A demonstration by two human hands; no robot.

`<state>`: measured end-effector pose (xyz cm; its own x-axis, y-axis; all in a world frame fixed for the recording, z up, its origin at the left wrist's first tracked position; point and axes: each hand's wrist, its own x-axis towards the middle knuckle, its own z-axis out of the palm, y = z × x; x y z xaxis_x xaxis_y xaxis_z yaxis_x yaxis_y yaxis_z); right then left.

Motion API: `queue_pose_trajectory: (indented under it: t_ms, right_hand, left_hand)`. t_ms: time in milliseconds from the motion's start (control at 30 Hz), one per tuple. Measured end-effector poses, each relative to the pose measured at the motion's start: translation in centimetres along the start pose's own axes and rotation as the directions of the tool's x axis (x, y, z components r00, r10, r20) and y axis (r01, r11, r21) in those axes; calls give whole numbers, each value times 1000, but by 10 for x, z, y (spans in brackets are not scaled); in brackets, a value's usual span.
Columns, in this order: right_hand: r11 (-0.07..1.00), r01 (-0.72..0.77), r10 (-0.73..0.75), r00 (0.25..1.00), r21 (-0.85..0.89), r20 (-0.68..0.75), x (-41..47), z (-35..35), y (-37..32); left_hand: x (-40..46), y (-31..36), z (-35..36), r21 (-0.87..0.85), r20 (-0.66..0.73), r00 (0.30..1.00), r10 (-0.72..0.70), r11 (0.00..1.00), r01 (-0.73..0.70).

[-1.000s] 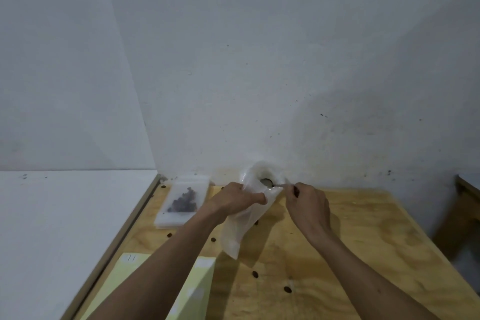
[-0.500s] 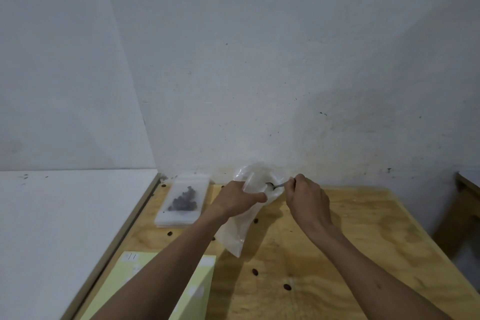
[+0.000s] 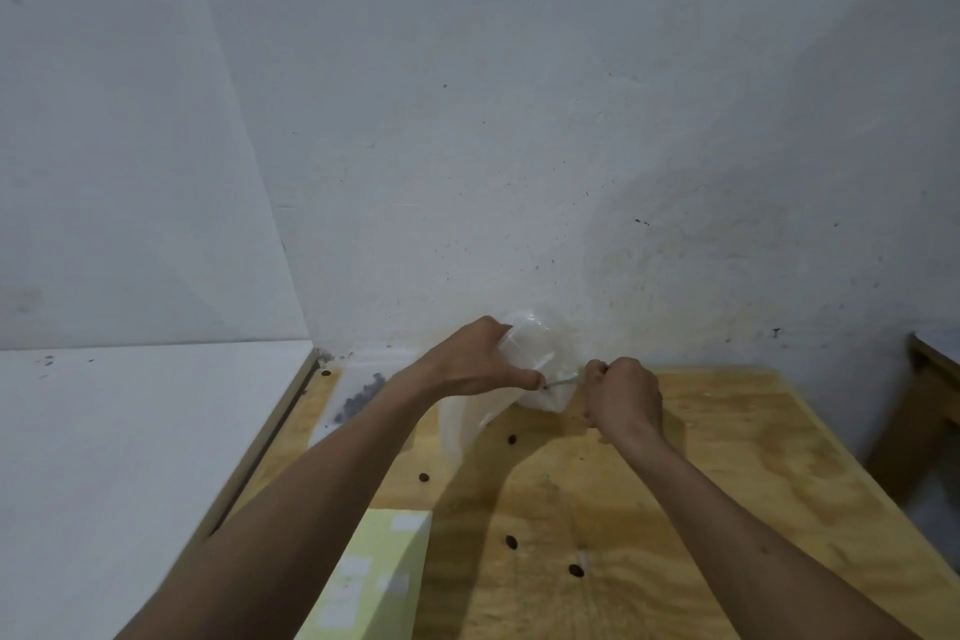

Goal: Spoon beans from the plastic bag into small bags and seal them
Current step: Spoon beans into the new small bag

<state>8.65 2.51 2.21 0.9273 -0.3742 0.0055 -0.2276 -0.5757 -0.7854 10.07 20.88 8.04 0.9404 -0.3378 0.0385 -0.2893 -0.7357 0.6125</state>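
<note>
Nearest the camera, a pale yellow sheet (image 3: 371,582) lies at the front edge of the plywood table (image 3: 727,483). Stray beans (image 3: 511,542) are scattered on the bare wood beyond it; judged as spillage, to be collected.

Mid-table, both hands work at the plastic bag (image 3: 524,379), which is held clear of the surface with its lower end hanging toward the wood. The left hand (image 3: 475,361) grips the bag near its mouth, fingers curled over the film and thumb pressed against the front. The right hand (image 3: 621,392) is closed in a fist around the handle of a spoon (image 3: 561,382).

Change noted: half a second ago the bag mouth faced up and the spoon bowl sat inside the opening. The left hand has now rolled higher and over the mouth, the bag has tipped rightward, and the spoon shaft lies nearly level with its tip at the left thumb. Judgement: the spoon is digging for, or drawing out, a load; no transfer to a small bag has begun.

The bag is thin, translucent and crumpled. Whether beans remain inside cannot be told.

Farther left, at the wall, a small bag (image 3: 358,395) holding dark beans lies flat; its seal is not discernible.
</note>
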Motion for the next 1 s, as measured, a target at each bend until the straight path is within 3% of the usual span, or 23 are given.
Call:
queue_pose_trajectory:
  t_ms: [167,300,500,867,1000]
  right_hand:
    - [958,-192,178,980,212,86,2,-3,-2]
    - [883,-286,246,957,371,153,9,-3,11]
    - [850,-270,220,962,453,160,8,-12,23]
    - [886,-161,153,987,435,55,13,-32,29]
    - [913,-96,94,995,396,24,10,-41,27]
  left_hand:
    - [11,-16,1,46,42,999,7,999,-9]
    - [7,-24,-3,-36,60,998,2,999,0]
    - [-2,-41,-10,-158,118,987,-106,980,124]
    - [0,-42,1,29,266,951,-160,987,158]
    - [-9,-39,-7,-48,156,979,-132,989,141]
